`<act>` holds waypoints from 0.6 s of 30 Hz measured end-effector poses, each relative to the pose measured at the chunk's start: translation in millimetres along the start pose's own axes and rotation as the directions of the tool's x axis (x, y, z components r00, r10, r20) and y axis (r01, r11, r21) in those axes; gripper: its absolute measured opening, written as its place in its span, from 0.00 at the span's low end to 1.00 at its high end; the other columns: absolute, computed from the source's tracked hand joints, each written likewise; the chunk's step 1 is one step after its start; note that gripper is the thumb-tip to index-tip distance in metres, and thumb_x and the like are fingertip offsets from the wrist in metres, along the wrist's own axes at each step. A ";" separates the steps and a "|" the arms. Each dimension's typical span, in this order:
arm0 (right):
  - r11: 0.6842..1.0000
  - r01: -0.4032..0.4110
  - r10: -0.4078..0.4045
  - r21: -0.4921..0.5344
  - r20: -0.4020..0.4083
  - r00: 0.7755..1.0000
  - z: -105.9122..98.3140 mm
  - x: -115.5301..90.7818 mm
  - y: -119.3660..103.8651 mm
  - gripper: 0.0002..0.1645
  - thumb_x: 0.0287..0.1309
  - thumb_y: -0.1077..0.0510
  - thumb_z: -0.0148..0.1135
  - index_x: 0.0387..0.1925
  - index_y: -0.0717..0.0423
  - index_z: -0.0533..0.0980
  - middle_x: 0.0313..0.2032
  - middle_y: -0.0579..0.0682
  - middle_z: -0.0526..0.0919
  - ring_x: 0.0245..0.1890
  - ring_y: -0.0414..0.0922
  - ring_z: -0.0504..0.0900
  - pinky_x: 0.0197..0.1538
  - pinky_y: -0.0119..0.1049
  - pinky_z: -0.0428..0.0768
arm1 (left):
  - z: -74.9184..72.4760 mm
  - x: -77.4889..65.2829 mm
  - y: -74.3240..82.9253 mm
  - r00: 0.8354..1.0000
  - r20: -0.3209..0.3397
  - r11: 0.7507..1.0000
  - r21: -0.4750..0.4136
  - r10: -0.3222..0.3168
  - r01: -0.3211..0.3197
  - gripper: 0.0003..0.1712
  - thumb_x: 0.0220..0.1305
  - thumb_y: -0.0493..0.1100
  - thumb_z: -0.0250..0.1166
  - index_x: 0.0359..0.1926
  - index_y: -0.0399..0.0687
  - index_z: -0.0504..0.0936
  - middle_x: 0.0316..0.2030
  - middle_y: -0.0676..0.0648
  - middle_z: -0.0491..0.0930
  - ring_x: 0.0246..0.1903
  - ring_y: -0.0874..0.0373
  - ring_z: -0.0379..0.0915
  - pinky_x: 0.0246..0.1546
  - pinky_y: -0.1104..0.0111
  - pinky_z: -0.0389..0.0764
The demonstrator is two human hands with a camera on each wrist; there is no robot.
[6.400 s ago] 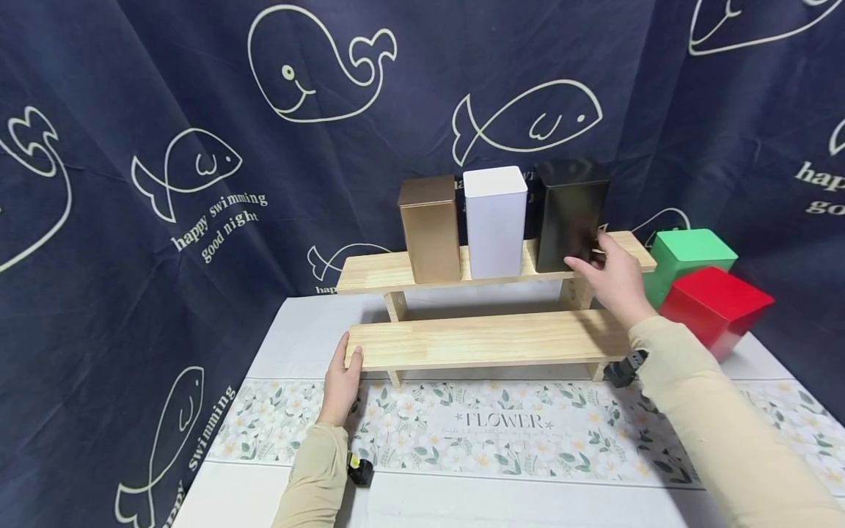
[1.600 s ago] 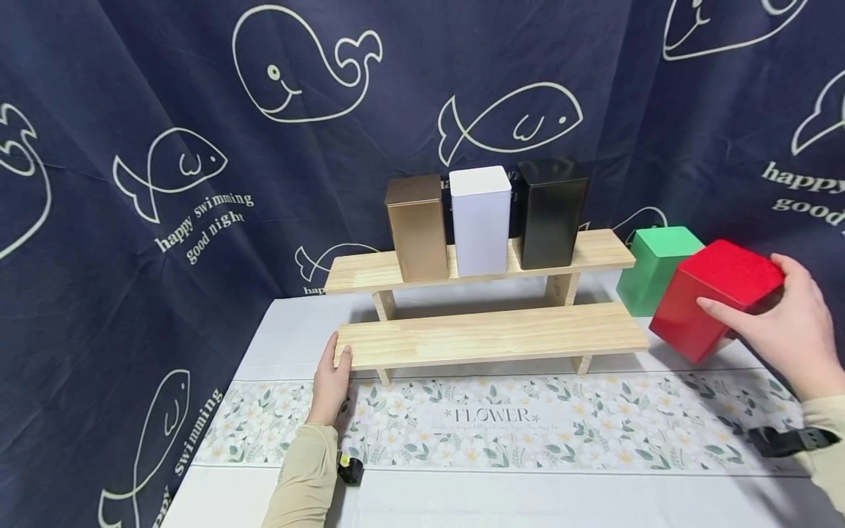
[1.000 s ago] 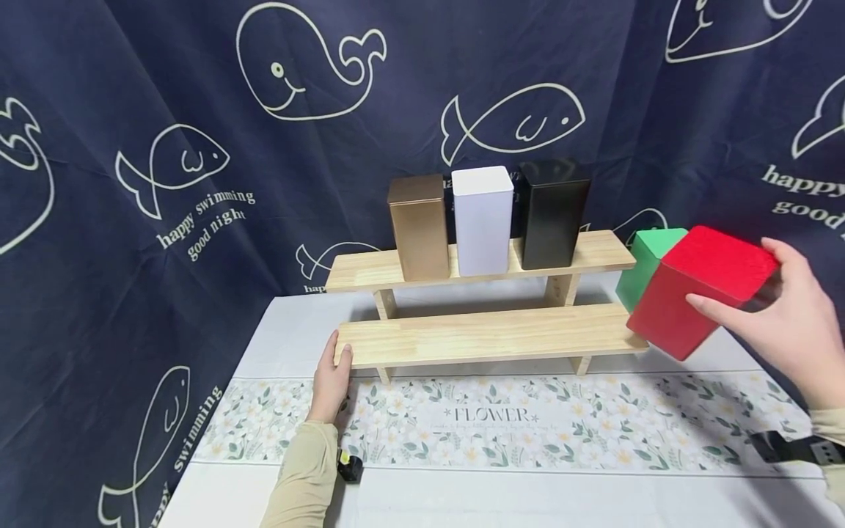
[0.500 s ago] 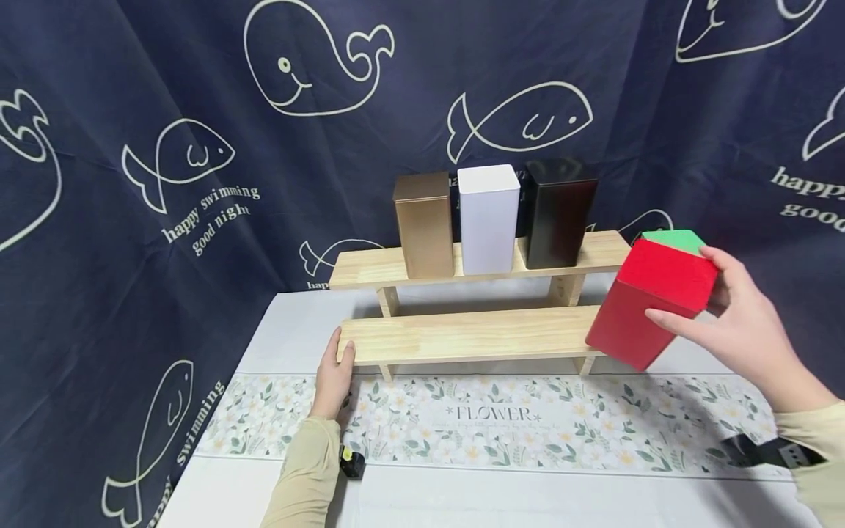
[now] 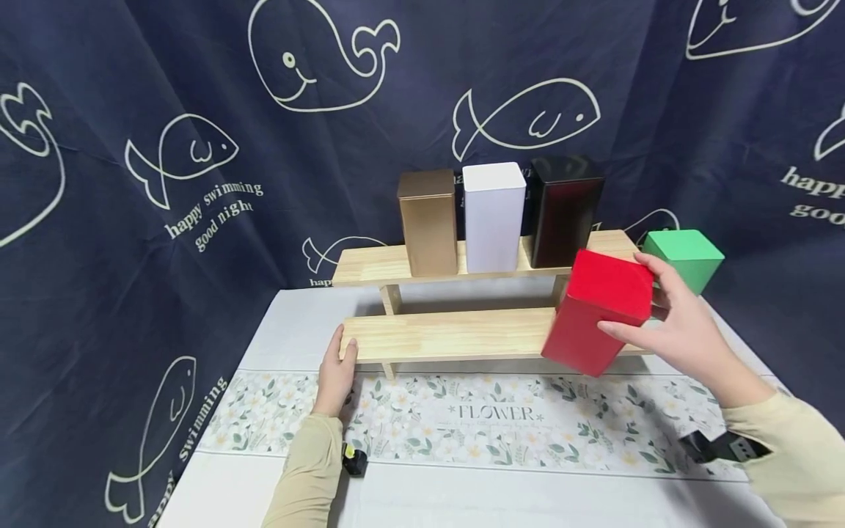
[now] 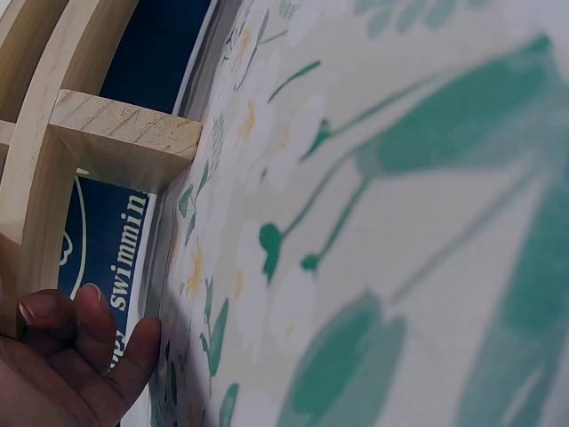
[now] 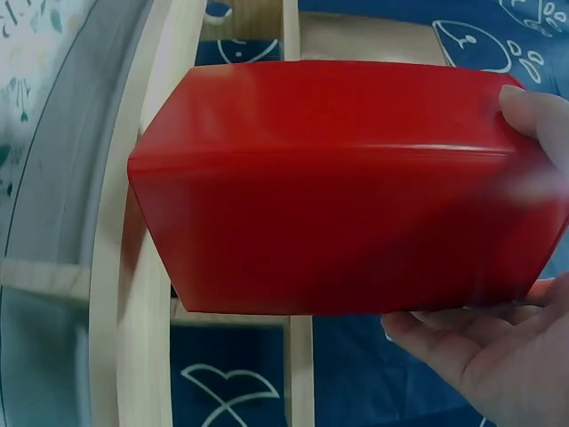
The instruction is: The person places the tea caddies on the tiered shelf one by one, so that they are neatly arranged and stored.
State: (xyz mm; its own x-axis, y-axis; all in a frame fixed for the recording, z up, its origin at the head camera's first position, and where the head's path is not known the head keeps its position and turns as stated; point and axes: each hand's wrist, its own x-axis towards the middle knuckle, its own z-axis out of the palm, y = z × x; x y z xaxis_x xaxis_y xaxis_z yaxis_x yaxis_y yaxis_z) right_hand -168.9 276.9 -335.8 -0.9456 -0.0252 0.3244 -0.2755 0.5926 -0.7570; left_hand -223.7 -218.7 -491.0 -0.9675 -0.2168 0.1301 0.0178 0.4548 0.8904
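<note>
My right hand [image 5: 686, 337] grips a red rectangular tin [image 5: 604, 315] near its top, thumb on the front face and fingers round the far side. The tin is tilted, its lower end over the right part of the lower board [image 5: 455, 334] of a two-tier wooden shelf. In the right wrist view the red tin [image 7: 347, 213] fills the middle. My left hand [image 5: 335, 378] holds the left end of the lower board; the left wrist view shows its curled fingers [image 6: 93, 329] at the wood. On the upper board stand a bronze tin [image 5: 429, 235], a white tin [image 5: 493, 227] and a black tin [image 5: 561, 220], all upright.
A green tin [image 5: 686, 257] stands right of the shelf, partly hidden by my right hand. A flower-print strip [image 5: 488, 433] runs across the white table [image 5: 462, 499] before the shelf. A dark blue fish-print curtain [image 5: 422, 139] hangs behind.
My right hand let go of the black tin, took hold of the red tin beside the green one, and carried it left over the lower board. My left hand stays at the shelf's left end.
</note>
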 end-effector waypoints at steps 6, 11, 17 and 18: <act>0.998 0.029 -0.031 0.047 0.038 0.999 16.6 3.2 -5.2 0.62 0.45 0.59 0.79 0.75 0.46 0.50 0.59 0.49 0.68 0.46 0.37 0.72 0.42 0.16 0.73 | 1.4 0.0 0.6 1.000 -0.013 1.000 0.002 0.003 -0.003 0.35 0.76 0.55 0.49 0.77 0.50 0.52 0.73 0.42 0.55 0.72 0.46 0.49 0.72 0.54 0.52; 0.996 0.059 -0.063 0.062 0.062 0.996 28.2 5.9 -10.5 0.61 0.44 0.58 0.79 0.75 0.48 0.52 0.58 0.49 0.70 0.46 0.36 0.73 0.44 0.15 0.72 | 2.5 -0.6 2.2 1.000 -0.024 1.000 0.001 0.005 -0.005 0.34 0.76 0.52 0.49 0.76 0.49 0.53 0.73 0.42 0.55 0.72 0.47 0.49 0.72 0.55 0.52; 0.990 0.086 -0.097 0.112 0.095 0.991 43.7 9.3 -18.3 0.60 0.44 0.59 0.79 0.74 0.49 0.53 0.59 0.50 0.70 0.48 0.40 0.74 0.45 0.19 0.74 | 2.4 -0.5 2.3 1.000 -0.028 1.000 0.014 0.004 -0.004 0.34 0.76 0.53 0.49 0.76 0.49 0.53 0.73 0.42 0.56 0.72 0.47 0.49 0.72 0.55 0.52; 0.990 0.079 -0.092 0.121 0.101 0.991 46.4 9.9 -19.7 0.60 0.44 0.58 0.79 0.74 0.48 0.53 0.59 0.49 0.70 0.48 0.41 0.74 0.45 0.19 0.74 | 2.3 -0.5 2.2 1.000 -0.028 1.000 0.015 0.006 -0.005 0.34 0.76 0.53 0.49 0.76 0.48 0.53 0.73 0.42 0.56 0.72 0.46 0.49 0.72 0.54 0.52</act>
State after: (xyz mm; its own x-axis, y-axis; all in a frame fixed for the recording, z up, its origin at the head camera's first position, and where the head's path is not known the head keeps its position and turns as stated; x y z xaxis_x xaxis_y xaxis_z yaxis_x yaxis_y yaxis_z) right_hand -180.9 227.6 -343.9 -0.9290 -0.1606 0.3334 -0.3684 0.4872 -0.7918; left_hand -223.8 -215.6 -490.1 -0.9600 -0.2379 0.1473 0.0194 0.4686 0.8832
